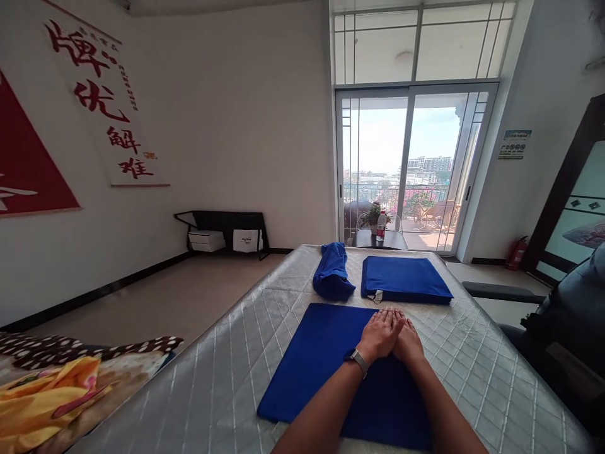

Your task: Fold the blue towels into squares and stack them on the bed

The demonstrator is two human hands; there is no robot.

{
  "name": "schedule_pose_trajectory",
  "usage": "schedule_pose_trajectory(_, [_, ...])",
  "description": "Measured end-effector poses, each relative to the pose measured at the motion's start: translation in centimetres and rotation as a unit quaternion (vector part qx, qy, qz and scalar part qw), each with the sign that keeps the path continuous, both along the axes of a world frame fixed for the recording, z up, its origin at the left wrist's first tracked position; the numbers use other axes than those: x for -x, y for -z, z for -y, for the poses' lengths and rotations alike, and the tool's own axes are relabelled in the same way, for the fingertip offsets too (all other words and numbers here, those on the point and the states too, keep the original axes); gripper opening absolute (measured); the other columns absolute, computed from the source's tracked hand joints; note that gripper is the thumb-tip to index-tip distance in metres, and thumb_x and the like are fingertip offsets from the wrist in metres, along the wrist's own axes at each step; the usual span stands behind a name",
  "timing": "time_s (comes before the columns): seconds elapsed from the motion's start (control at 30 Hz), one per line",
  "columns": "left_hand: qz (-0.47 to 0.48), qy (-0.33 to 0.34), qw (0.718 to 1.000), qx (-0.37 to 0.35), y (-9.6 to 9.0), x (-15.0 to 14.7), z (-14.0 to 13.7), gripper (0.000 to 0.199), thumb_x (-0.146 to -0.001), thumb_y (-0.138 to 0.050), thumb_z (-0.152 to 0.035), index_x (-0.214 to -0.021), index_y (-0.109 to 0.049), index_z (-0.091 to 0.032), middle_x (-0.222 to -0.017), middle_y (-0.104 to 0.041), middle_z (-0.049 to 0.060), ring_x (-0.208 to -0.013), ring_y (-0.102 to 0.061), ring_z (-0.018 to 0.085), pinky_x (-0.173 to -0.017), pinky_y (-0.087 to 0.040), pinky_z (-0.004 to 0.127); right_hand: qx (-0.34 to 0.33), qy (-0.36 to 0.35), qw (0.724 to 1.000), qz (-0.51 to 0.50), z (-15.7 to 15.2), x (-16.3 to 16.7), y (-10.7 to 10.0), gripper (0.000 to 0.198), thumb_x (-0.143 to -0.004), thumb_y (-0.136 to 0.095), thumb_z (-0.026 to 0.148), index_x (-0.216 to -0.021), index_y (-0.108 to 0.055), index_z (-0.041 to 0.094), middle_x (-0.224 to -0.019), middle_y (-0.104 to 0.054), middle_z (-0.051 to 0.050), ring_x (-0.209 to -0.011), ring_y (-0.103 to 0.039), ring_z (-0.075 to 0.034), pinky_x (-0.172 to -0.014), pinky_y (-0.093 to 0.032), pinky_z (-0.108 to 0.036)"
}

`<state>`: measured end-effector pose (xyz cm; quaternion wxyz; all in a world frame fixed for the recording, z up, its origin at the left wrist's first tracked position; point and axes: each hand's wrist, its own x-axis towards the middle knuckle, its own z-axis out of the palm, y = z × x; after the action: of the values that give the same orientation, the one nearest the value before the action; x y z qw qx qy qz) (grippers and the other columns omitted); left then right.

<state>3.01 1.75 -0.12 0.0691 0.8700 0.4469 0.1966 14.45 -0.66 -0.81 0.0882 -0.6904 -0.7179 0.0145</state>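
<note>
A blue cloth [312, 359] lies flat on the silver quilted surface [212, 378] in front of me. My left hand [380, 334], with a watch [358, 360] on its wrist, rests on the cloth's far right part. Beside it and touching it is my right hand [407, 337], also palm down. The fingers of both hands are stretched forward and grip nothing that I can see. Just beyond the hands sits a neat stack of folded blue cloths [406, 277] with a white tag. Left of that stack lies a bunched blue cloth [333, 271].
A small table [363, 238] with a plant [373, 215] and a bottle [380, 226] stands past the far edge. Yellow fabric [61, 394] lies at lower left. To the right are a black chair [562, 334] and a fire extinguisher [516, 253].
</note>
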Motion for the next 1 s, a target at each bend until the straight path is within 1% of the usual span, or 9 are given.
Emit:
schedule_pose_trajectory(0.1, [-0.022,-0.025,0.999,0.014,0.5,2.5,-0.1,0.074,-0.103,-0.006,-0.055,-0.156,-0.030,-0.011,-0.161,-0.034,0.015,-0.151,-0.024,0.026,-0.123,-0.022,0.049,0.007,0.018,1.000,-0.011,-0.2,0.3,-0.3,0.063,-0.099,-0.022,0.031,-0.158,-0.023,0.009,-0.166,-0.021,-0.009,-0.153,-0.014,-0.020,-0.124,-0.012,-0.038])
schedule_pose_trajectory(0.23, [-0.042,-0.065,0.997,0.022,0.2,6.8,-0.4,0.078,-0.101,-0.006,-0.061,-0.156,-0.031,-0.012,-0.161,-0.034,0.012,-0.152,-0.023,0.025,-0.124,-0.020,0.045,0.018,0.033,0.999,-0.016,-0.3,0.6,-0.7,0.066,-0.100,-0.019,0.039,-0.158,-0.022,0.008,-0.166,-0.020,-0.009,-0.153,-0.014,-0.019,-0.124,-0.011,-0.038])
schedule_pose_trajectory(0.37, [-0.056,-0.125,0.990,0.034,-0.4,13.0,-1.0,0.083,-0.099,-0.009,-0.068,-0.154,-0.035,-0.011,-0.161,-0.033,0.013,-0.151,-0.024,0.026,-0.124,-0.019,0.044,0.016,0.038,0.999,-0.016,-0.2,0.6,-0.7,0.066,-0.100,-0.018,0.040,-0.159,-0.022,0.010,-0.166,-0.020,-0.007,-0.153,-0.014,-0.019,-0.124,-0.011,-0.037])
schedule_pose_trajectory(0.47, [-0.059,-0.175,0.982,0.036,-0.4,18.0,-1.5,0.084,-0.099,-0.011,-0.069,-0.154,-0.035,-0.011,-0.161,-0.033,0.014,-0.151,-0.024,0.027,-0.123,-0.019,0.045,0.014,0.038,0.999,-0.014,-0.2,0.5,-0.6,0.066,-0.100,-0.017,0.039,-0.158,-0.022,0.009,-0.166,-0.020,-0.007,-0.153,-0.014,-0.018,-0.124,-0.010,-0.037])
schedule_pose_trajectory(0.57, [-0.052,-0.212,0.975,0.039,0.0,21.3,-1.8,0.085,-0.098,-0.010,-0.070,-0.154,-0.034,-0.010,-0.162,-0.030,0.015,-0.151,-0.025,0.027,-0.122,-0.020,0.044,0.014,0.035,0.999,-0.010,-0.4,0.5,-0.4,0.066,-0.100,-0.017,0.040,-0.158,-0.023,0.009,-0.166,-0.020,-0.007,-0.154,-0.013,-0.018,-0.124,-0.011,-0.037])
schedule_pose_trajectory(0.67, [-0.047,-0.222,0.973,0.037,0.3,22.2,-1.8,0.089,-0.097,-0.010,-0.073,-0.154,-0.033,-0.009,-0.162,-0.029,0.017,-0.151,-0.024,0.027,-0.122,-0.019,0.042,0.013,0.030,0.999,0.002,-0.6,0.4,-0.1,0.066,-0.100,-0.016,0.039,-0.158,-0.023,0.008,-0.166,-0.021,-0.008,-0.154,-0.013,-0.019,-0.124,-0.011,-0.038])
schedule_pose_trajectory(0.83, [-0.036,-0.214,0.976,0.035,0.0,21.7,-1.6,0.092,-0.096,-0.008,-0.073,-0.154,-0.032,-0.005,-0.162,-0.029,0.019,-0.151,-0.024,0.028,-0.123,-0.018,0.043,0.003,0.035,0.999,0.021,-0.9,0.3,0.2,0.066,-0.101,-0.018,0.040,-0.158,-0.024,0.008,-0.165,-0.023,-0.008,-0.153,-0.017,-0.020,-0.124,-0.014,-0.038])
schedule_pose_trajectory(1.0, [-0.024,-0.221,0.974,0.040,0.0,21.8,-1.5,0.095,-0.097,-0.007,-0.072,-0.154,-0.029,0.000,-0.162,-0.026,0.021,-0.151,-0.023,0.029,-0.124,-0.017,0.043,0.000,0.029,0.999,0.025,-0.8,0.2,0.2,0.065,-0.101,-0.017,0.037,-0.157,-0.025,0.006,-0.165,-0.023,-0.009,-0.153,-0.015,-0.019,-0.124,-0.016,-0.039])
